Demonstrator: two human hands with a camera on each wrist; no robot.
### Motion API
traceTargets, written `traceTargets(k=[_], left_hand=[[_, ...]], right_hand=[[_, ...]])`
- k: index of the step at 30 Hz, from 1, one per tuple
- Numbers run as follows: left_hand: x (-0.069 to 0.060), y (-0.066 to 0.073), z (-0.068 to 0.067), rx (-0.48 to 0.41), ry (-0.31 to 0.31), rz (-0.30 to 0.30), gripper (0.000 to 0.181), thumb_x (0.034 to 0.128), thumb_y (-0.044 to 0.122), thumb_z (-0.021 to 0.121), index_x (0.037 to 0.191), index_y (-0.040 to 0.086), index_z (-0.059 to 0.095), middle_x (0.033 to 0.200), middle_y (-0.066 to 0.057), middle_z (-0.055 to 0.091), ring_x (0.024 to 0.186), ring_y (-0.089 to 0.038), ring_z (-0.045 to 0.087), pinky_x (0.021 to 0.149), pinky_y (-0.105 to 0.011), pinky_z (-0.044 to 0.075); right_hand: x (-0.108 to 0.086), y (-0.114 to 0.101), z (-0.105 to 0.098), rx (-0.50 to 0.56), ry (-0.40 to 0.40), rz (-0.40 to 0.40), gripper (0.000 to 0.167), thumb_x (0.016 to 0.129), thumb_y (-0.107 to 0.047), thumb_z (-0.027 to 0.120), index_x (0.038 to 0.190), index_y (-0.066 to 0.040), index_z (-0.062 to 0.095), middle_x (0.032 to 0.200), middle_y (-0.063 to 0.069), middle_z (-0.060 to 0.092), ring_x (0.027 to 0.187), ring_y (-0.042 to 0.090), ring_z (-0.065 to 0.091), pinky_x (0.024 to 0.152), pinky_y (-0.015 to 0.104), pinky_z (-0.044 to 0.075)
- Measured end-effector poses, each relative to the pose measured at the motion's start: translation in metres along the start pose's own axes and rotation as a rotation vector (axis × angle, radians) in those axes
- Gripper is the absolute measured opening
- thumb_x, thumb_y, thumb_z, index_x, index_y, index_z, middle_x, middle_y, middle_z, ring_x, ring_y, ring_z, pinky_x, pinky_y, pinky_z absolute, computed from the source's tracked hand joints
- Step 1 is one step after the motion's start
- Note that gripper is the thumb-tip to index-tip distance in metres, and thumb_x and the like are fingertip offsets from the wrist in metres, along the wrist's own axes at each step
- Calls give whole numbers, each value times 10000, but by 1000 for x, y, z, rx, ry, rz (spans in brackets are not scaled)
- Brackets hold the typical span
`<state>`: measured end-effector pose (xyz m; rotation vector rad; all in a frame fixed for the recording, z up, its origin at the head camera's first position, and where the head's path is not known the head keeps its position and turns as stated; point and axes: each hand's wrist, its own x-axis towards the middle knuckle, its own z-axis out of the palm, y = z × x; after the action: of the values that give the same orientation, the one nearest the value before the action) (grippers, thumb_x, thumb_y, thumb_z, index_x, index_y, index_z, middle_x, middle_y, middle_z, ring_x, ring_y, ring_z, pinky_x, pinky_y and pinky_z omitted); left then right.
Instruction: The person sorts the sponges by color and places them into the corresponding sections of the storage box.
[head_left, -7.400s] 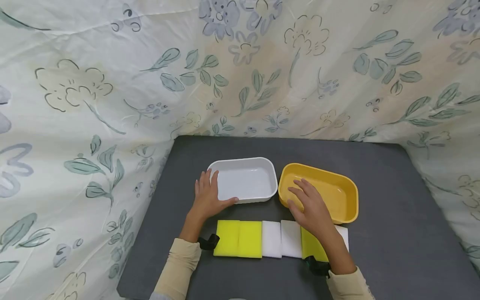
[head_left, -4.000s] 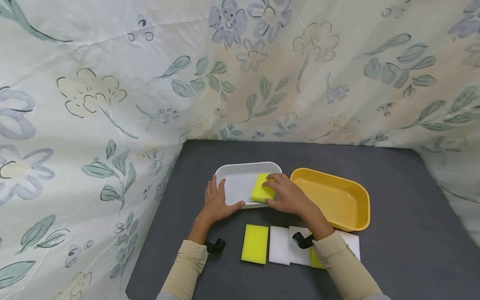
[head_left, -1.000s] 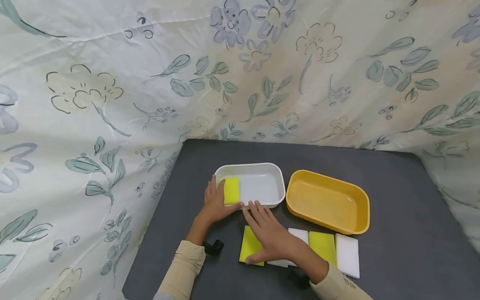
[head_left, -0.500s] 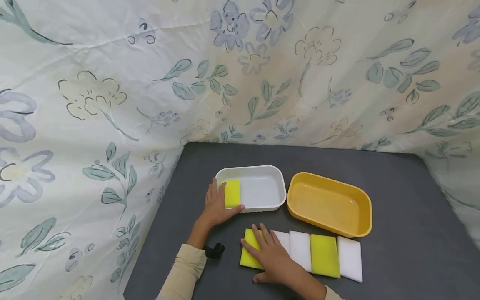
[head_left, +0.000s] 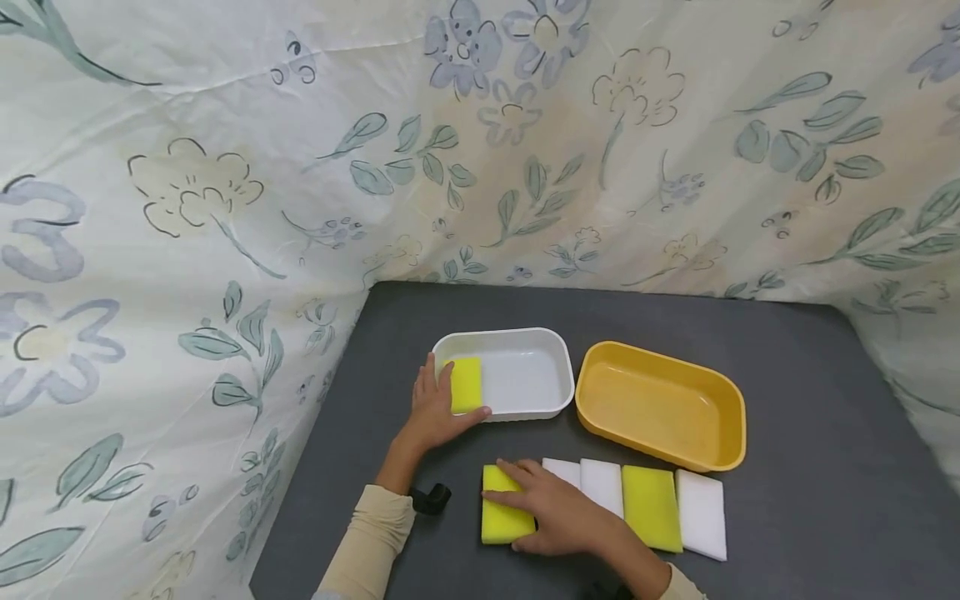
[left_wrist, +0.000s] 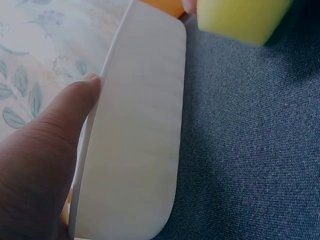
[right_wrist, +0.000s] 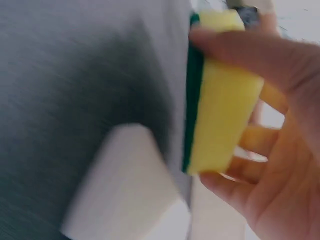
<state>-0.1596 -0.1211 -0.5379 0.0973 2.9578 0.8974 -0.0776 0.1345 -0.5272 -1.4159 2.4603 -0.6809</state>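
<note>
Head: right hand (head_left: 558, 508), flat-spread moments ago, now grips yellow sponge (head_left: 504, 523) at row's left end; looks like next pickup begun, with first sponge (head_left: 467, 385) in white tray (head_left: 528, 383). Left hand (head_left: 435, 412) rests at tray rim, fingers spread.

Left wrist: gripped sponge cut off above, seemingly raised off tabletop (left_wrist: 240, 125); left fingers unseen.

Right wrist: thumb and fingers pinch sponge, partly hiding it; white block (right_wrist: 132, 185) blurred.

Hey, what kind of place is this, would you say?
Probably an indoor, screened-off workspace: a dark tabletop, floral fabric hanging behind it, and a white tray and a yellow tray set out on top.
</note>
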Motion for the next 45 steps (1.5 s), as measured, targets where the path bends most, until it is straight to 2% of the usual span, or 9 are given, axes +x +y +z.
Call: traceTargets(k=[3, 7, 13, 21, 25, 32, 37, 41, 45], left_hand=[[1, 0, 0, 0, 1, -7, 1087, 793, 649, 707, 1577, 72, 225, 1652, -204, -47, 1490, -445, 46, 1153, -626, 107], [1, 0, 0, -1, 0, -11, 1089, 788, 654, 705, 1576, 74, 227, 1653, -200, -48, 1492, -440, 38, 1153, -626, 106], [1, -2, 2, -15, 8, 4, 1088, 787, 654, 710, 1568, 59, 239, 1648, -212, -31, 1484, -458, 53, 1138, -649, 130], [3, -2, 2, -19, 6, 11, 1079, 787, 645, 709, 1565, 62, 241, 1647, -211, -24, 1479, -460, 56, 1143, -642, 119], [4, -2, 1, -9, 6, 11, 1071, 788, 638, 710, 1562, 63, 245, 1645, -210, -17, 1476, -459, 65, 1143, -639, 125], [5, -1, -3, -17, 7, 15, 1064, 789, 634, 712, 1559, 60, 254, 1645, -211, -23, 1479, -463, 52, 1145, -636, 116], [4, 0, -3, -20, -8, 9, 1063, 793, 636, 704, 1565, 68, 245, 1649, -205, -35, 1483, -453, 44, 1149, -631, 110], [4, 0, -2, -14, -22, -2, 1069, 796, 647, 693, 1575, 82, 227, 1654, -185, -60, 1492, -429, 25, 1157, -617, 94], [4, 0, -1, -6, -13, 0, 1061, 797, 647, 690, 1573, 84, 233, 1655, -180, -53, 1492, -423, 31, 1158, -613, 100]], right_hand=[[1, 3, -14, 93, -7, -33, 617, 847, -374, 809, 1416, -263, 598, 1534, 119, 439, 1294, 246, 474, 990, 410, 472], [2, 7, -30, 150, 24, -32, 572, 864, -386, 792, 1392, -240, 624, 1530, 81, 452, 1298, 226, 477, 1003, 412, 463], [4, 16, -57, 131, 110, -56, 529, 887, -345, 771, 1373, -181, 641, 1519, 120, 459, 1340, 290, 450, 1021, 502, 436], [13, 39, -85, 146, 142, -29, 518, 923, -353, 729, 1387, -148, 625, 1521, 122, 456, 1360, 311, 437, 1046, 541, 401], [21, 49, -92, 186, 156, 19, 525, 948, -380, 695, 1403, -135, 606, 1527, 115, 450, 1373, 321, 424, 1051, 552, 393], [43, 74, -91, 236, 196, 50, 479, 945, -289, 705, 1360, -61, 631, 1473, 199, 492, 1346, 392, 446, 1060, 591, 362], [57, 91, -87, 282, 171, 88, 351, 986, -191, 640, 1295, -27, 670, 1398, 228, 552, 1293, 400, 503, 1037, 571, 403], [63, 96, -89, 349, 172, 104, 266, 1003, -122, 603, 1231, -26, 700, 1306, 193, 626, 1194, 348, 581, 967, 505, 483], [68, 97, -91, 354, 188, 130, 248, 1006, -122, 601, 1210, -37, 712, 1212, 105, 685, 1084, 277, 612, 927, 482, 498]])
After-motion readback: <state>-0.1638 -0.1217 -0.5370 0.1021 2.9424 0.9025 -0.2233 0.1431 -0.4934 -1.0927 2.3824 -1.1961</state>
